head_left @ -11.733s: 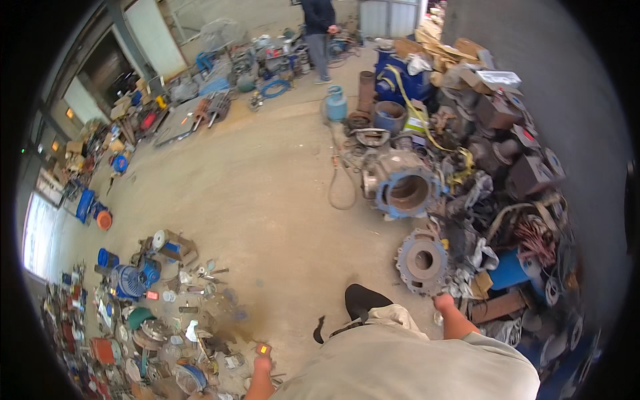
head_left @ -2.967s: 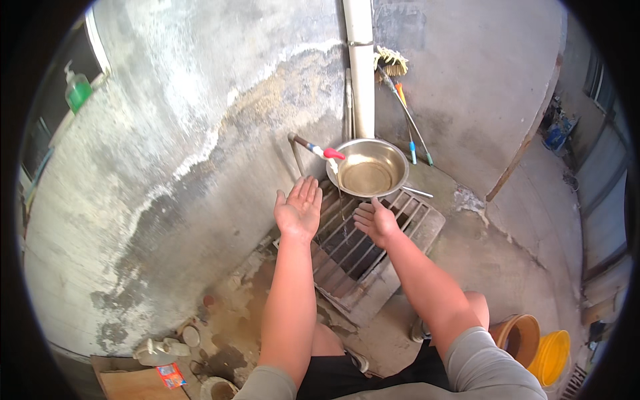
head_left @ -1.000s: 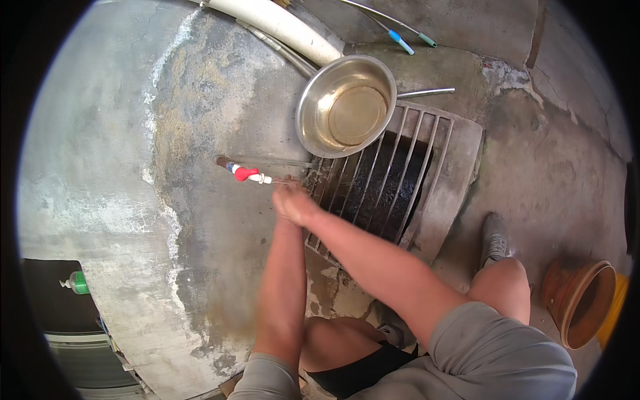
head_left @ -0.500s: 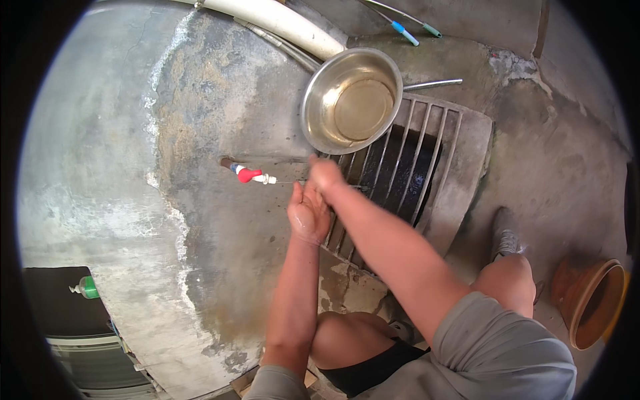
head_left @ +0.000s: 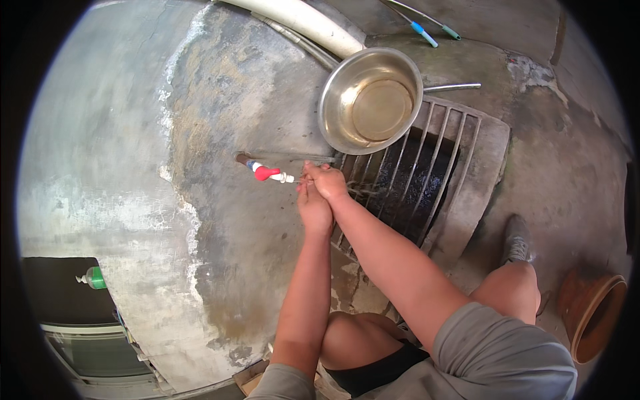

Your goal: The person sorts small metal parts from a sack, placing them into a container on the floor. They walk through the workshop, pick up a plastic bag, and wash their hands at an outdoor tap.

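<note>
My left hand (head_left: 315, 208) and my right hand (head_left: 325, 181) meet just in front of the outlet of a tap (head_left: 268, 173) with a red handle. The right hand lies across the left one, its fingers loosely bent toward the tap. The left fingers reach up beneath it, partly covered. Neither hand holds an object. Water splashes past the hands over a metal grate (head_left: 393, 175). Beyond them, a round metal basin (head_left: 381, 110) with a shallow layer of liquid rests at the grate's far end.
Dark water shows below the grate bars. A stained concrete wall (head_left: 113, 153) rises at left, with a white pipe (head_left: 303, 23) farther off. An orange-brown pot (head_left: 593, 313) stands at lower right, near my shoe (head_left: 517, 239). A green bottle (head_left: 97, 277) sits in a recess at left.
My hands have come closer to the tap and together. The left palm, open and wet before, has turned and is now partly covered by the right hand. Splashing appears over the grate.
</note>
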Available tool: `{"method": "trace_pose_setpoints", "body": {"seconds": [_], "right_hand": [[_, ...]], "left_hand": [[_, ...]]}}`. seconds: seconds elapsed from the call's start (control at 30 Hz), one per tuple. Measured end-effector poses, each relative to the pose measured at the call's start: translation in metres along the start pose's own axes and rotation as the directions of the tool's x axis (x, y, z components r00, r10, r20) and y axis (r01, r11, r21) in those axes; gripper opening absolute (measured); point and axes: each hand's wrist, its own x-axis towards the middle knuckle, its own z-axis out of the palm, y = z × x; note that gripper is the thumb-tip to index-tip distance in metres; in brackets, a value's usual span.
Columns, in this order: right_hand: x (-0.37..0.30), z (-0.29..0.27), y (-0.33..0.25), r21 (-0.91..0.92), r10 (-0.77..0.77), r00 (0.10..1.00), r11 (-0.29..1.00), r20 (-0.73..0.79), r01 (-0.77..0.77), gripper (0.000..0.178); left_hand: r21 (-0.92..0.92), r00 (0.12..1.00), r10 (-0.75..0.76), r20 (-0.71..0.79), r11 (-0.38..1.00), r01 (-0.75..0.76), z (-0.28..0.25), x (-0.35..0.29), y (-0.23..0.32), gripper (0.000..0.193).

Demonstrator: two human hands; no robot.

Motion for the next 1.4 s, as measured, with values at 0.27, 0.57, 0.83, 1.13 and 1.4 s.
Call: {"method": "trace_pose_setpoints", "body": {"seconds": [0.27,0.57,0.83,1.13,1.4], "right_hand": [[0.047,-0.021,0.036,-0.321,-0.338,0.93,0.905,-0.144,0.279,0.037],[-0.004,-0.018,0.011,0.412,0.032,0.998,0.91,0.06,-0.054,0.014],[-0.032,-0.018,-0.007,0.514,0.091,0.87,0.775,0.485,-0.368,0.026],[-0.014,-0.004,0.01,0.21,0.017,0.987,0.978,-0.158,0.017,0.043],[-0.05,0.028,0.028,-0.49,-0.359,0.918,0.838,-0.166,0.239,0.038]], "left_hand": [[0.314,0.995,-0.082,0.05,0.947,0.063,0.016,0.031,0.003,0.038],[-0.253,0.936,-0.352,0.014,0.904,0.344,0.04,0.059,0.02,0.046],[-0.886,0.875,-0.358,0.325,0.207,0.414,0.012,0.088,-0.01,0.041],[-0.364,0.94,-0.284,-0.192,0.909,0.201,0.029,0.095,-0.01,0.038],[0.946,0.849,0.511,0.136,0.187,-0.264,0.006,0.096,-0.022,0.038]]}}
